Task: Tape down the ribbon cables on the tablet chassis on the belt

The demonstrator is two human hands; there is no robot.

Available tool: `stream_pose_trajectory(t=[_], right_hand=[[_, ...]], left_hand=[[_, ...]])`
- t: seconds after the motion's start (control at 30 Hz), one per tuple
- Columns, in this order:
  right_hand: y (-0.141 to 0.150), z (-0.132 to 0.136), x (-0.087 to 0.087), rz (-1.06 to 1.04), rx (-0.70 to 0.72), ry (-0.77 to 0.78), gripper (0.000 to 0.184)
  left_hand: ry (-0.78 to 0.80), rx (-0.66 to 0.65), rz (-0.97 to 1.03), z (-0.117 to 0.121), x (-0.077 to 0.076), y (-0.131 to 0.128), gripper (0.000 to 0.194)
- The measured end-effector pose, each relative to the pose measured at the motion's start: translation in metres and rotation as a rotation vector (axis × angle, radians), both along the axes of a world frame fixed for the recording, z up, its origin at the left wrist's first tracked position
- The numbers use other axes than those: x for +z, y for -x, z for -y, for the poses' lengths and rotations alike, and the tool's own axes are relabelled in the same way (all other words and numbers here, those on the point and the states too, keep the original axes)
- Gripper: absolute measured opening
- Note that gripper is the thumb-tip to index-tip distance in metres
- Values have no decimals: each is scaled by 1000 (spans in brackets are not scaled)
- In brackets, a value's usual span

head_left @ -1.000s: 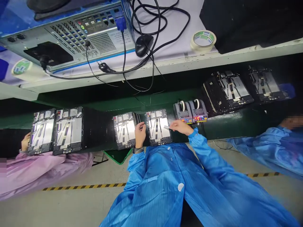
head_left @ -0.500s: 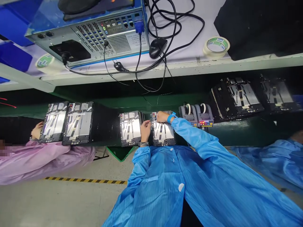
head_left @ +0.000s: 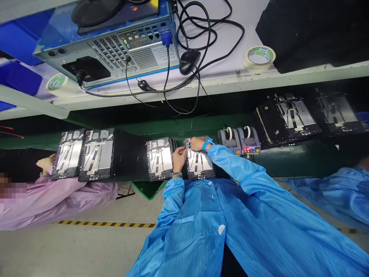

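Left hand (head_left: 179, 159) and right hand (head_left: 196, 144): fingers (head_left: 183, 151) drawn narrow at the top corner of a metal-backed tablet housing (head_left: 200, 163), which lies flat near the tabletop's (head_left: 273, 158) front edge, within both hands' reach; anything held is too small to tell

The person is wearing a blue smock (head_left: 190, 227) with thin stripes, gathered cuffs (head_left: 176, 185) and a white snap button (head_left: 221, 229) on its front. A blue wrist strap (head_left: 205, 146) is showing past the smock's right cuff, a dark wristband (head_left: 176, 175) past its left.
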State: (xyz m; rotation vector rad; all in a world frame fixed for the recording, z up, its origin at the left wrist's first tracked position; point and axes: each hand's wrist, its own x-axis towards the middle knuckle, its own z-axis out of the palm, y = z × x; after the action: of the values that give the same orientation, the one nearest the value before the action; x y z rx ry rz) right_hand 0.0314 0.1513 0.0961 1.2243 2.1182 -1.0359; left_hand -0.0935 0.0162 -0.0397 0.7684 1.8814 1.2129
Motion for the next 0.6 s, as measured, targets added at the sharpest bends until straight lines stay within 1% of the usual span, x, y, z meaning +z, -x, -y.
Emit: stream_pose_trajectory(t=[0.13,0.27,0.37,0.47,0.6], right_hand=[[1,1,3,-2,7,0,23],[1,0,-3,-8,13,-15,20],[1,0,-12,-18,19,-38,21],[1,-1,-22,-32,34,-67,26],[1,-3,-33,-37,36,-72,29]], left_hand=[[-4,-19,0,-2,-2,4,29],[60,-74,-46,-6,2,9,27],[115,-143,-158,-9,9,12,25],[164,-208,-282,-12,18,14,24],[211,-247,-338,-16,30,12,23]])
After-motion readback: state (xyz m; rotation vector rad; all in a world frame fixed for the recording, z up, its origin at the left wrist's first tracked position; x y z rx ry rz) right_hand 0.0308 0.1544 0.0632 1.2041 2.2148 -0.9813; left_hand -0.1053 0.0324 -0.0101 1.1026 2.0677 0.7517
